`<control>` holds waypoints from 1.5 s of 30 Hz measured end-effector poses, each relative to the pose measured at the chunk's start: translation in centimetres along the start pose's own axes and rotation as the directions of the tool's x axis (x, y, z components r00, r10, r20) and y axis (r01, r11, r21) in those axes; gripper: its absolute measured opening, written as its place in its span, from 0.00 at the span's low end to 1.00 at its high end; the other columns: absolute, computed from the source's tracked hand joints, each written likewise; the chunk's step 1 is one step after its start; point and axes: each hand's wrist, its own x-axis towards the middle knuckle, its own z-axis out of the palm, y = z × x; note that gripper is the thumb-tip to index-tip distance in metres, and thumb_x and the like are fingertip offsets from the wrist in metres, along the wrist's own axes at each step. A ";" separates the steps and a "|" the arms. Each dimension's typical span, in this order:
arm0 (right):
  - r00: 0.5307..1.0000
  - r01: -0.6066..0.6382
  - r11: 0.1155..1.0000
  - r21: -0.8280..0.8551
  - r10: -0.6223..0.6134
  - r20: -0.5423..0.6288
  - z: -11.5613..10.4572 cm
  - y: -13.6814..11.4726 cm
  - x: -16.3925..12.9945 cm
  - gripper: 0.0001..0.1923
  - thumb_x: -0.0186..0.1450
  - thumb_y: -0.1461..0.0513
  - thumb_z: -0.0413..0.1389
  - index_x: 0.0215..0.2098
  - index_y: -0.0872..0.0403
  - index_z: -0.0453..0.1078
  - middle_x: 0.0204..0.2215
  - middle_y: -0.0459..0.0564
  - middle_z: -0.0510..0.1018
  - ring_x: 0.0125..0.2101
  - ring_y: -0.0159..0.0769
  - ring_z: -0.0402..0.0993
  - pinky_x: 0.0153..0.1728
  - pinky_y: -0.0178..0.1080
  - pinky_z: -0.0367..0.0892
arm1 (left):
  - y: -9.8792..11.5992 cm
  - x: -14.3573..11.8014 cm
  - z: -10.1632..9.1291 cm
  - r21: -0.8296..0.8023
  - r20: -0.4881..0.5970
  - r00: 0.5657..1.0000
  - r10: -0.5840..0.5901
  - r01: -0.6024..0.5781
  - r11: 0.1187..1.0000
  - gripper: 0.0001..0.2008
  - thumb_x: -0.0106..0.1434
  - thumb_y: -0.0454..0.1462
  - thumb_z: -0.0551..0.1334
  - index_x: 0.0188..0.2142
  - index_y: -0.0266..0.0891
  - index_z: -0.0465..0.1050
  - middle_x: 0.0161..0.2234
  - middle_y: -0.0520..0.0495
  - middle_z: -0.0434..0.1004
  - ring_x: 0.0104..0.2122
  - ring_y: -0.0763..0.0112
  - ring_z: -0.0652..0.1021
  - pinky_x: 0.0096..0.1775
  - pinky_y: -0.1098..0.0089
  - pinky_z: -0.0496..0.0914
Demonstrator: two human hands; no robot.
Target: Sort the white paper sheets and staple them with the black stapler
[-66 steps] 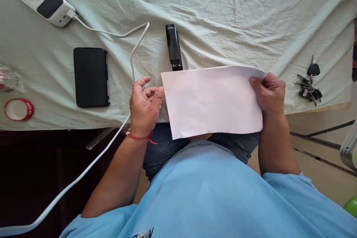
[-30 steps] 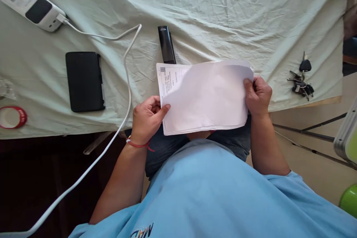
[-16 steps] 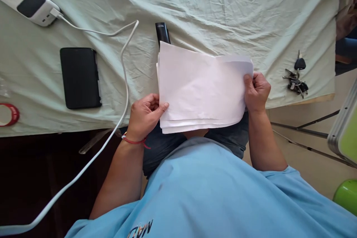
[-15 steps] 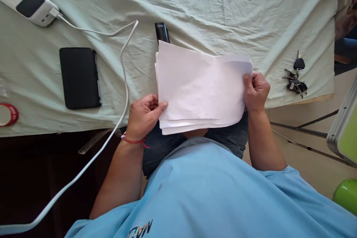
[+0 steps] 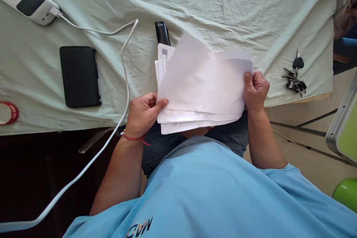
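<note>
A stack of white paper sheets (image 5: 206,81) lies between my two hands, over the near edge of the table. My left hand (image 5: 143,113) pinches the left side of the top sheet, thumb on top. That sheet is partly lifted and bent, so its upper left corner blurs. Beneath it shows a printed sheet (image 5: 164,61) with a small square code and lines of text. My right hand (image 5: 256,88) is closed on the right edge of the stack, thumb on top. Just beyond the papers lies a black stapler-like object (image 5: 162,32), partly covered by them.
A black phone or tablet (image 5: 80,76) rests on the pale green cloth at left. Near it are a white power strip (image 5: 33,3) with a white cable (image 5: 125,67) and a red tape roll (image 5: 13,113). Keys (image 5: 295,81) lie at right, beside a green-topped folding piece (image 5: 346,126).
My left hand has raised the top sheet's left side and shifted its upper corner to the right. Print on the sheet below now shows. My right hand stays almost still.
</note>
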 end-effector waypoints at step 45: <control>0.999 0.008 0.995 0.096 -0.012 0.047 -0.1 0.7 0.4 0.41 0.71 0.23 0.58 0.28 0.46 0.60 0.26 0.40 0.55 0.29 0.34 0.54 0.34 0.42 0.58 | -1.8 1.4 0.1 -0.009 -0.210 0.968 0.138 -0.143 0.990 0.15 0.54 0.45 0.77 0.39 0.42 0.85 0.34 0.50 0.86 0.32 0.69 0.81 0.37 0.71 0.76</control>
